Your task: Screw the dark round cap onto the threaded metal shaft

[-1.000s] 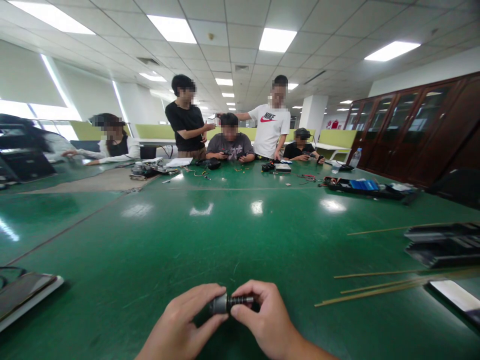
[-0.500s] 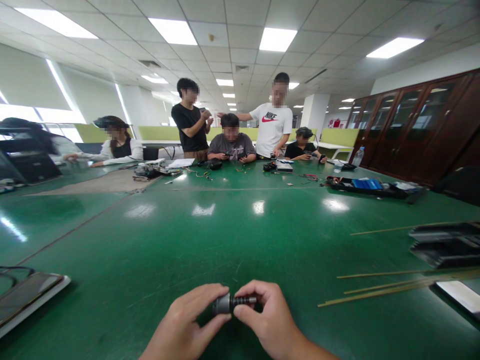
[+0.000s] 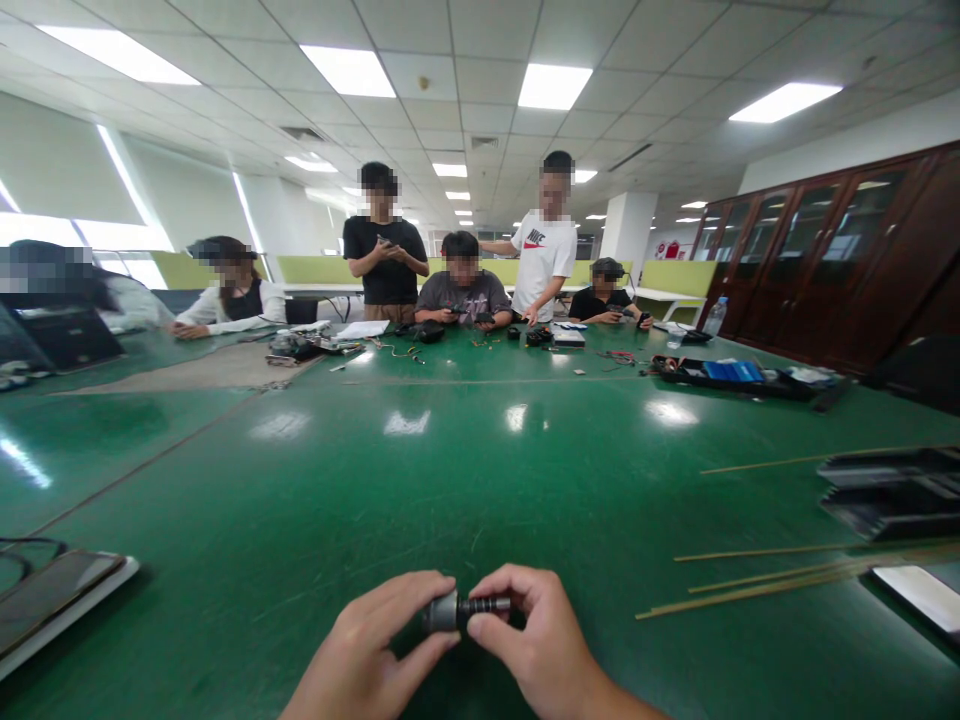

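Low in the head view, a dark grey cylindrical part with a ringed black shaft (image 3: 444,612) lies sideways between my two hands, above the green table (image 3: 480,480). My left hand (image 3: 390,630) grips the thick cylinder end between thumb and fingers. On the other side, my right hand (image 3: 536,625) pinches the thinner shaft, whose bare metal tip shows just past the thumb. Dark rings, perhaps a spring, run along this shaft; their exact form is too small to tell. Some of the part is covered by my fingers.
Thin yellowish rods (image 3: 750,588), black trays (image 3: 877,490) and a white-screened device (image 3: 919,595) lie at right. A phone-like slab (image 3: 60,600) lies at left. Across the table are electronic parts (image 3: 296,345), a black tray of items (image 3: 750,374), a bottle (image 3: 716,315) and several people.
My hands keep the same hold on the part, with almost no movement. Across the table, the standing person in black has turned forward and lowered their hands; the one in white reaches to the tabletop.
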Motion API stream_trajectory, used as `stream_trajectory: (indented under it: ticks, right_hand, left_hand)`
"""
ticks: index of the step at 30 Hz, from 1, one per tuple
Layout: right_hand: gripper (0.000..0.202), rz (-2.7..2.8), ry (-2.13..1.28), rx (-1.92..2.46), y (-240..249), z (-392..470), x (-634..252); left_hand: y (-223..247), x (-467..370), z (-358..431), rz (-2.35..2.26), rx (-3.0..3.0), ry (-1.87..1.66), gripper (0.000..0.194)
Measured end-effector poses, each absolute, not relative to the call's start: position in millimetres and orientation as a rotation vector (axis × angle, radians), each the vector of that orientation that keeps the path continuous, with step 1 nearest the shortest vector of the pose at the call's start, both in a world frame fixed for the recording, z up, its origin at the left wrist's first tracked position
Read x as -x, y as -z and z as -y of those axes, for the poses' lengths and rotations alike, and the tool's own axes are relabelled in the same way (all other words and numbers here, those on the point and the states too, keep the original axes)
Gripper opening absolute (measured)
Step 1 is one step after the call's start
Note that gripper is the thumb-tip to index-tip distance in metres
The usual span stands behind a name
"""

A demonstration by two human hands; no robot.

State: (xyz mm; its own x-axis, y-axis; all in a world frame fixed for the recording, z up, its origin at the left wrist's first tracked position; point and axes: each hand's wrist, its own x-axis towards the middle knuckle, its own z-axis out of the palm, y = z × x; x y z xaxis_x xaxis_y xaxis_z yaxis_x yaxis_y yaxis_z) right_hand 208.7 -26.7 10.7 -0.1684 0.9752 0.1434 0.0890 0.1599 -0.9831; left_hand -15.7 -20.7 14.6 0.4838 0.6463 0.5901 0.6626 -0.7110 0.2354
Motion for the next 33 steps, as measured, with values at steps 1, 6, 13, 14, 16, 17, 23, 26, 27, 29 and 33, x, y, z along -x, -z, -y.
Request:
stream_trajectory:
  ticks: [1, 6, 13, 14, 16, 17, 23, 26, 27, 29, 33]
  right_hand:
    - [0.013, 1.471, -1.161, 1.089, -11.0, 26.8, -208.6]
    - [0.012, 1.468, -1.159, 1.094, -11.5, 27.8, -208.5]
    - [0.013, 1.468, -1.165, 1.069, -7.9, 25.9, -208.3]
    - [0.013, 1.466, -1.167, 1.066, -7.5, 25.7, -208.0]
    - [0.013, 1.461, -1.165, 1.068, -7.4, 25.4, -207.3]
    - [0.013, 1.461, -1.162, 1.071, -7.7, 25.5, -206.9]
    - [0.012, 1.472, -1.145, 1.089, -9.8, 26.3, -207.3]
    - [0.012, 1.477, -1.132, 1.093, -10.4, 26.1, -207.9]
    - [0.012, 1.477, -1.129, 1.092, -10.6, 26.0, -208.1]
    - [0.012, 1.472, -1.129, 1.088, -11.0, 25.9, -208.3]
    - [0.012, 1.472, -1.125, 1.09, -11.2, 26.3, -208.6]
  left_hand:
    - [-14.9, 15.6, 20.7, 1.181, 2.682, 1.053, 0.041]
    - [-17.9, 14.6, 22.4, 1.167, 2.68, 1.061, 0.04]
    - [-18.1, 12.9, 21.9, 1.18, 2.677, 1.071, 0.04]
    - [-18.2, 12.7, 21.8, 1.184, 2.68, 1.075, 0.04]
    - [-18.4, 12.5, 21.7, 1.187, 2.683, 1.082, 0.04]
    - [-18.4, 12.6, 21.7, 1.186, 2.684, 1.082, 0.04]
    - [-18.8, 14.3, 22.4, 1.179, 2.677, 1.093, 0.039]
    - [-19.4, 14.9, 23.1, 1.196, 2.679, 1.091, 0.038]
    - [-19.5, 15.0, 23.2, 1.2, 2.68, 1.09, 0.038]
    - [-19.7, 15.0, 23.2, 1.207, 2.684, 1.085, 0.038]
    - [-20.6, 14.6, 22.6, 1.209, 2.677, 1.083, 0.039]
